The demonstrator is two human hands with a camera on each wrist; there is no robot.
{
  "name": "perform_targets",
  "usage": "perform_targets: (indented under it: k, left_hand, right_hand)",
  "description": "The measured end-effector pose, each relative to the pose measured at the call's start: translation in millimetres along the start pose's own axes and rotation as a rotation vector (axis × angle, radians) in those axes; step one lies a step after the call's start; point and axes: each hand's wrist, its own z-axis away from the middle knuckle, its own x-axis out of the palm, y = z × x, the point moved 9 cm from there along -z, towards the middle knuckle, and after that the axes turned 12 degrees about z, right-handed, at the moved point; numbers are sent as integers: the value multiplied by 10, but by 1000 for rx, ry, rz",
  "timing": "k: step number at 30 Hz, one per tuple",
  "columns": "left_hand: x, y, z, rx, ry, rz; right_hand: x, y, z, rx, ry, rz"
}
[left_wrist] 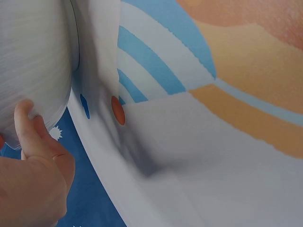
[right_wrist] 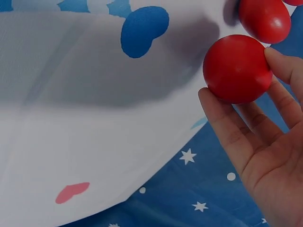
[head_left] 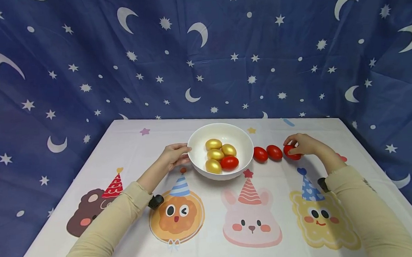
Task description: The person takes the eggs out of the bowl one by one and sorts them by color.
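A white bowl (head_left: 194, 138) stands near the middle of the table, with several gold eggs (head_left: 214, 144) and one red egg (head_left: 230, 163) inside. My left hand (head_left: 175, 155) holds the bowl at its left side, thumb at the rim. The left wrist view has its fingers (left_wrist: 27, 130) against the outer wall of the bowl (left_wrist: 35, 52). To the right of the bowl, my right hand (head_left: 302, 143) grips a red egg (right_wrist: 237, 69) between thumb and fingers. Two more red eggs, one nearer the bowl (head_left: 260, 154) and one beside it (head_left: 274, 152), lie between bowl and right hand.
The white tablecloth (head_left: 133, 151) carries printed cartoon figures, such as a pink rabbit (head_left: 251, 219), and a line of text along the front. A dark blue curtain (head_left: 222, 38) with moons and stars hangs behind the table and down both sides.
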Motion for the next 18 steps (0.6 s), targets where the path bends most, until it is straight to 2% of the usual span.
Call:
perform_targets:
  k: [18]
  left_hand:
    - [-1, -9, 0, 0, 4, -4]
  right_hand:
    - [107, 92, -54, 39, -28, -15]
